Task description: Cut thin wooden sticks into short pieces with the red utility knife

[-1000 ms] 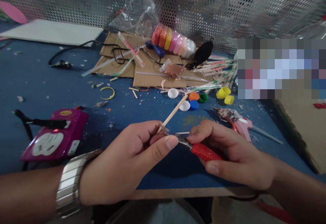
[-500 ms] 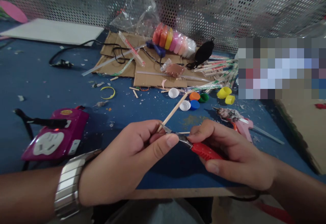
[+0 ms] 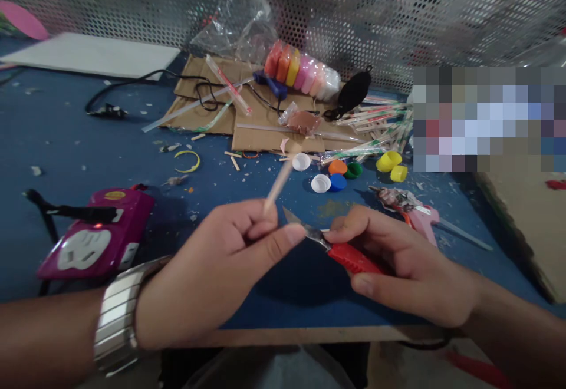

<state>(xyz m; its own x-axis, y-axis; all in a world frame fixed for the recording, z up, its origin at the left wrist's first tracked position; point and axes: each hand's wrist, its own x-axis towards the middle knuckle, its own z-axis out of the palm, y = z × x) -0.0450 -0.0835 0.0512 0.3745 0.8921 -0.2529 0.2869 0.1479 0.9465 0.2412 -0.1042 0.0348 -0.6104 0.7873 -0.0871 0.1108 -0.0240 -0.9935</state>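
My left hand [image 3: 221,259], with a metal watch on the wrist, is closed on a thin wooden stick [image 3: 278,185] that points up and away, blurred by motion. Its thumb reaches right, beside the metal blade of a knife [image 3: 354,259] with a red handle. My right hand [image 3: 398,259] grips that handle, blade pointing up-left. The blade tip and the stick appear apart, with a small gap between them.
A purple power strip [image 3: 104,233] is at left, a pink glue gun [image 3: 422,218] at right. Behind are bottle caps [image 3: 321,183], cardboard [image 3: 265,135], wrapped sticks [image 3: 375,118] and colourful clay packs [image 3: 300,71]. Mesh [image 3: 336,12] stands at the back.
The stick has moved left and now stands more steeply, away from the blade tip, which was against its lower end. The knife has shifted slightly left.
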